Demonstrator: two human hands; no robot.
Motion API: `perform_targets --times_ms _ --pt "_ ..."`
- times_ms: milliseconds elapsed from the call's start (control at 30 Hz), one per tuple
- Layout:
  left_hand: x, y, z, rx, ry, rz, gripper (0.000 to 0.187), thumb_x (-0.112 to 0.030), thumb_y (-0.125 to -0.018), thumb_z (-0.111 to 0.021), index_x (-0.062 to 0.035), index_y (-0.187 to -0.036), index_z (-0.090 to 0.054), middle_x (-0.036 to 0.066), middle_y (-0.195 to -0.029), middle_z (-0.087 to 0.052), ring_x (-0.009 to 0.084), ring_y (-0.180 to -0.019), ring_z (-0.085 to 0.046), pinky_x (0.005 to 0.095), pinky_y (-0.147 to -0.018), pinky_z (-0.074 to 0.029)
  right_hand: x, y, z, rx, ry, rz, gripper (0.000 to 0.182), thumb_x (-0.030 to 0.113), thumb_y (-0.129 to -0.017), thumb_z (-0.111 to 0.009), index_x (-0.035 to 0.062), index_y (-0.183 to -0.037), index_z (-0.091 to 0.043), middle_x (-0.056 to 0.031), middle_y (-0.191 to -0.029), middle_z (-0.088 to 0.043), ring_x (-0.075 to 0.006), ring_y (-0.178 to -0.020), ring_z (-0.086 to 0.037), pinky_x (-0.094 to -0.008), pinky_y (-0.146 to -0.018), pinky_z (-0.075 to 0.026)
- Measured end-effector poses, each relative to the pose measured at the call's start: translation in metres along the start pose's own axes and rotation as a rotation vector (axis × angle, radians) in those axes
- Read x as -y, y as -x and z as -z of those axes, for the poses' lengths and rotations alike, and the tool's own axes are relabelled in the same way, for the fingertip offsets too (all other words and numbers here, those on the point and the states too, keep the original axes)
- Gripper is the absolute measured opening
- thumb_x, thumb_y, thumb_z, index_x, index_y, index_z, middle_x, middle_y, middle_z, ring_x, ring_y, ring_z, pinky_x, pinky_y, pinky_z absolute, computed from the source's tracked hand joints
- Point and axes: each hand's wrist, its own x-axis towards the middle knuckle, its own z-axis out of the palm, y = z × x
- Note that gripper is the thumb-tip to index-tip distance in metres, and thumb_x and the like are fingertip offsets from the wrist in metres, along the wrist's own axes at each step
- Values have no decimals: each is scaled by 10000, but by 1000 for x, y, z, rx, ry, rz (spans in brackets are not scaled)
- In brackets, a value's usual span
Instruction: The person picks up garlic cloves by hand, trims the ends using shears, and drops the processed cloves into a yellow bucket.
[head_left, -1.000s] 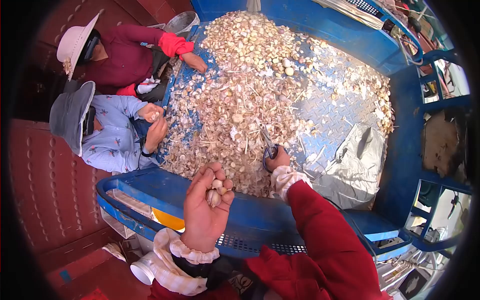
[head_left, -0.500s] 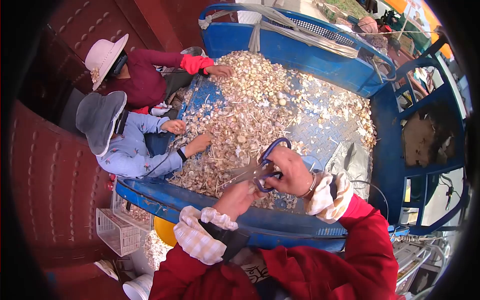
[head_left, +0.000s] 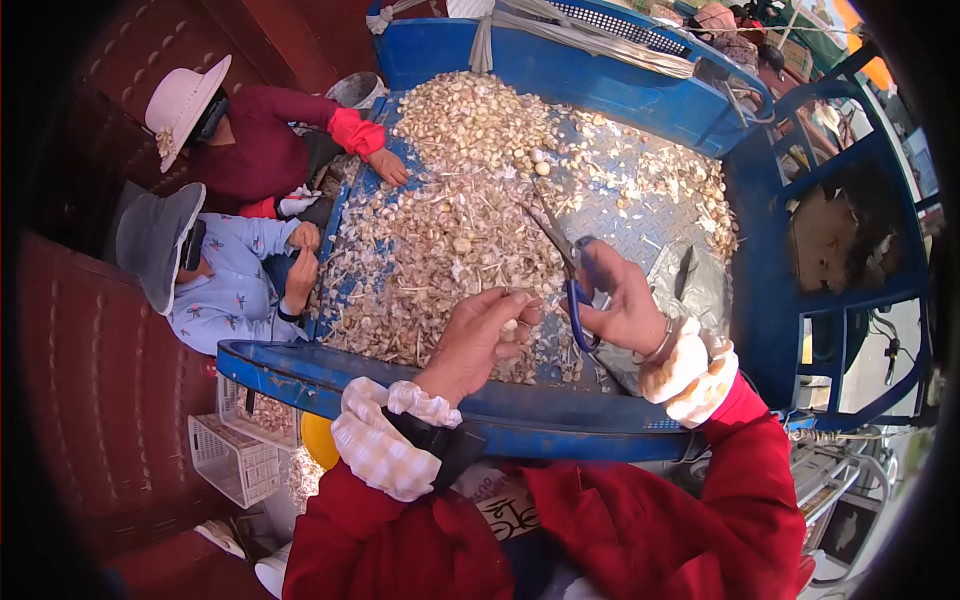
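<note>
My right hand [head_left: 628,308] holds a pair of scissors [head_left: 562,245] by the blue handles, fingers closed round them. The blades point away from me, slightly apart, over the blue truck bed. To its left, my left hand [head_left: 468,338] is closed around a small whitish garlic piece [head_left: 510,326], mostly hidden by the fingers. The scissors do not touch it. Beyond both hands lies a broad heap of garlic bits [head_left: 430,245], with husks and cut stems. Two rounder whole bulbs [head_left: 540,162] rest near the heap's far right side.
The blue bed rim [head_left: 560,405] runs in front of me. Two people sit at the left edge, one with a hand [head_left: 388,168] by the heap. A grey plastic sheet [head_left: 690,285] lies at right. White crates [head_left: 232,462] and a yellow bucket [head_left: 319,440] stand below left.
The scissors have moved off the left hand, and their blades have swung from pointing left to pointing away. My hands have separated. The co-worker in blue has brought both hands together.
</note>
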Motion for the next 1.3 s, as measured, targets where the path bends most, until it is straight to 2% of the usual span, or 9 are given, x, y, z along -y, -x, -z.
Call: perform_targets --times_ms 33,100,200,567,700,967,1133,1200,1300 --pt "1 2 -2 -14 5 11 188 -176 -902 -523 -26 -990 -596 29 -798 -593 55 -622 -481 162 -449 -316 -2 0 10 19 35 -69 295 114 -689 -705 33 -906 -523 -7 -643 -509 -86 -593 -478 -275 -535 -394" --pt "0 1 -4 -32 -227 -40 160 -178 -911 -513 -40 -936 -592 27 -798 -588 51 -615 -475 164 -451 -318 8 -2 27 98 175 -63 336 177 -666 -739 25 -887 -537 -41 -637 -499 -141 -555 -486 -294 -521 -387" --pt "1 3 -7 -42 -354 -51 147 -186 -896 -544 -47 -921 -583 4 -739 -571 44 -587 -504 167 -446 -354 4 -4 40 186 377 202 429 310 -622 -767 23 -872 -569 -125 -670 -519 -318 -596 -518 -358 -534 -406" --pt "2 1 -1 -87 -593 -89 139 -141 -868 -562 -30 -948 -589 -17 -664 -548 28 -514 -507 174 -413 -376 -5 0 47 348 537 80 317 297 -647 -734 47 -722 -555 -154 -558 -495 -368 -550 -506 -385 -481 -390" --pt "4 1 0 -123 -684 -127 134 -132 -864 -564 -18 -930 -590 -11 -630 -548 35 -484 -498 181 -388 -361 -2 3 43 359 438 -4 274 239 -651 -731 33 -706 -558 -147 -561 -506 -356 -526 -481 -361 -466 -392" --pt "5 -4 3 -118 -796 -205 127 -116 -854 -564 -8 -911 -595 -7 -615 -554 41 -473 -495 186 -386 -368 -15 20 37 376 262 -120 284 194 -726 -696 9 -606 -518 -116 -522 -432 -202 -474 -312 -323 -440 -337" --pt "4 5 0 -66 -785 -146 140 -115 -863 -556 -19 -946 -616 -10 -609 -543 37 -462 -475 179 -390 -360 -30 40 32 368 59 -182 322 205 -770 -690 6 -584 -517 -76 -471 -443 -118 -415 -367 -296 -403 -322" --pt "2 6 -3 -47 -804 -134 138 -109 -867 -549 -11 -940 -614 -6 -614 -543 36 -464 -473 178 -394 -361 -28 46 32 551 -468 -591 295 208 -820 -655 41 -600 -551 -5 -460 -464 -55 -390 -420 -231 -359 -318" --pt "-1 9 -8 -2 -649 -78 139 -112 -877 -527 2 -923 -592 5 -626 -538 41 -490 -481 177 -392 -349 -30 49 22 453 -453 -601 258 221 -846 -633 59 -652 -583 51 -474 -468 -36 -366 -442 -179 -332 -307"
